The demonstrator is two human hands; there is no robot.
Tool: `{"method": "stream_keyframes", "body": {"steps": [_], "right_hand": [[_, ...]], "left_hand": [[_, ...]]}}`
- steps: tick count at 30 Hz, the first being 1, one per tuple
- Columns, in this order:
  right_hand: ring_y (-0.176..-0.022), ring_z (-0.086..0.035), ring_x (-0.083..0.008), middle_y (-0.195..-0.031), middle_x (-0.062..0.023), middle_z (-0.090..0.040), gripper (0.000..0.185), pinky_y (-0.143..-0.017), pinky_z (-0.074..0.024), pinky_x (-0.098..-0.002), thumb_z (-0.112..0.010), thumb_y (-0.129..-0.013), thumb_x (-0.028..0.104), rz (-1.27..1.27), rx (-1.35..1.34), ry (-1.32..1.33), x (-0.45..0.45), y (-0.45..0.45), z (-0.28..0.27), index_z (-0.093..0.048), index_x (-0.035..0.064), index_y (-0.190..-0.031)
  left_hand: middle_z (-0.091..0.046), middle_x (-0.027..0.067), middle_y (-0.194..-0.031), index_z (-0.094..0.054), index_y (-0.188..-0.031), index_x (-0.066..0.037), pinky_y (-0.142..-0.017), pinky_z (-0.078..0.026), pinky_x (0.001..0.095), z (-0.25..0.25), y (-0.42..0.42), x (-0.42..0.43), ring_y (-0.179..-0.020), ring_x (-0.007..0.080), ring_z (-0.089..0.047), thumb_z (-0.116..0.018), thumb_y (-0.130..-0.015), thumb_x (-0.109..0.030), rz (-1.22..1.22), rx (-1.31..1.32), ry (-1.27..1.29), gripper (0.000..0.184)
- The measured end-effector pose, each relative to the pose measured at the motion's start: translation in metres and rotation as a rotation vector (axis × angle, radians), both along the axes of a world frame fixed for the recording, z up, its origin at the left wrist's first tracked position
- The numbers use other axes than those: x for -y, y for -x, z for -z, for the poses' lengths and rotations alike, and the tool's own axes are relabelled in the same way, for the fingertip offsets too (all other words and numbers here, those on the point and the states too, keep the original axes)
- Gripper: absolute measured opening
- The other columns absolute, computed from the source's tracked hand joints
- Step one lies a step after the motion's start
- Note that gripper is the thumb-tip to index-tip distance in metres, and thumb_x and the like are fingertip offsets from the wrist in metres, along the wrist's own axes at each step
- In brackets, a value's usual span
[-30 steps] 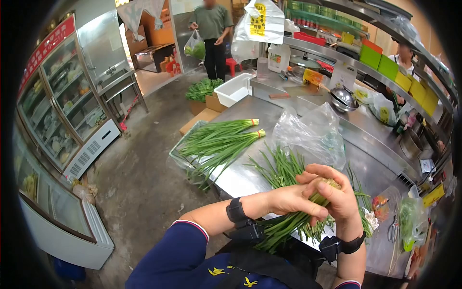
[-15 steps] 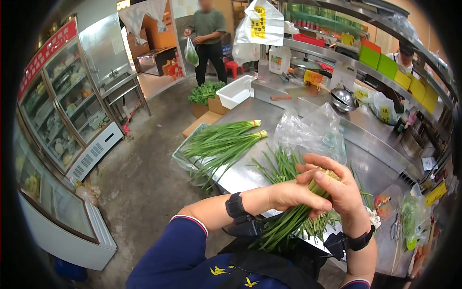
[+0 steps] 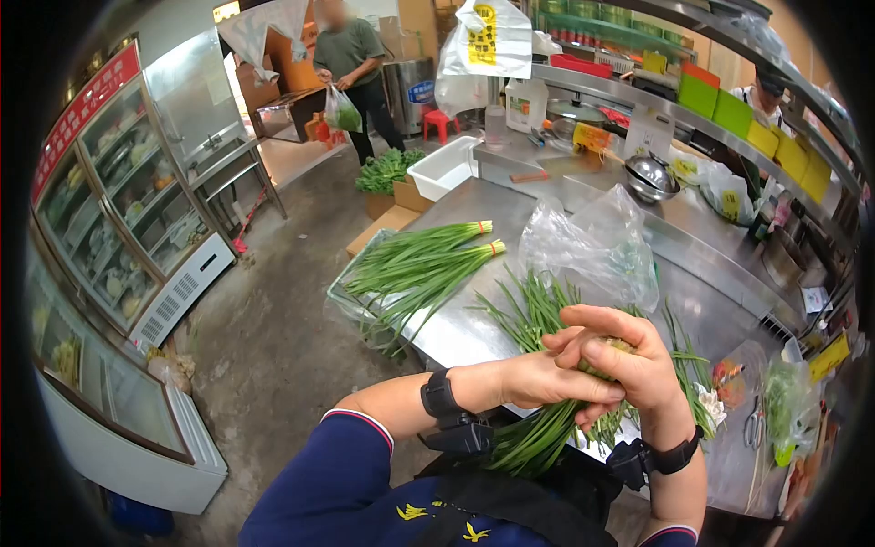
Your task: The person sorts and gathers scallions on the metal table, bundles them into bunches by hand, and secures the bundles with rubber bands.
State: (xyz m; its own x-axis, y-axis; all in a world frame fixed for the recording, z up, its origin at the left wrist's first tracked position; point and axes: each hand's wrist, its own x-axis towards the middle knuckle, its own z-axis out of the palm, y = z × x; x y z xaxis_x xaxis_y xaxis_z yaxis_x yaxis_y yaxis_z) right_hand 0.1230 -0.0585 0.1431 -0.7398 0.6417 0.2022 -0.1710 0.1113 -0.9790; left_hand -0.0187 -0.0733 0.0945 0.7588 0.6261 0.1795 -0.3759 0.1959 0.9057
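My left hand (image 3: 547,378) and my right hand (image 3: 641,362) are closed around one bunch of garlic chives (image 3: 538,439) above the near edge of the steel table. The pale stem ends poke up between my fingers, while the green leaves hang down towards my body. Loose garlic chives (image 3: 530,314) lie on the table behind and beside my hands. To the left rest two bundles of garlic chives (image 3: 419,269), each tied near the stem ends with a red band. A crumpled clear plastic bag (image 3: 592,246) sits just beyond my hands.
Scissors (image 3: 754,421) and a bag of greens (image 3: 786,401) lie to the right. A white bin (image 3: 444,170) and a box of leafy greens (image 3: 387,173) stand at the far left end. A person (image 3: 354,68) holding a bag stands behind. Glass-door fridges (image 3: 137,182) line the left.
My hands have shifted slightly left and closed further over the stem ends. The person at the back has moved left with the bag.
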Motion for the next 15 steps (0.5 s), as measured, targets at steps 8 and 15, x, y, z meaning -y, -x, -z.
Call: {"method": "stream_keyframes", "body": {"steps": [8, 15], "right_hand": [[-0.128, -0.028, -0.0209, -0.140, -0.0173, -0.026, 0.080, -0.103, -0.0260, -0.0369, -0.054, -0.084, 0.045, 0.059, -0.354, 0.239, -0.035, -0.012, 0.017, -0.014, 0.0032, -0.140], [-0.106, -0.049, -0.0154, -0.116, -0.0099, -0.051, 0.074, -0.091, -0.0395, -0.0292, -0.069, -0.075, 0.031, -0.022, 0.047, 0.137, -0.012, 0.015, 0.065, -0.030, -0.0003, -0.129]], "left_hand": [[-0.058, 0.0110, -0.076, -0.050, -0.084, -0.004, -0.071, -0.050, 0.0352, -0.023, 0.033, -0.032, -0.072, 0.0210, -0.060, -0.051, -0.090, -0.027, -0.184, 0.127, -0.030, 0.024], [-0.058, 0.0152, -0.096, -0.050, -0.082, -0.006, -0.089, -0.042, 0.0400, -0.019, 0.042, -0.055, -0.095, 0.0253, -0.055, -0.049, -0.091, -0.032, -0.299, 0.099, -0.084, 0.027]]}}
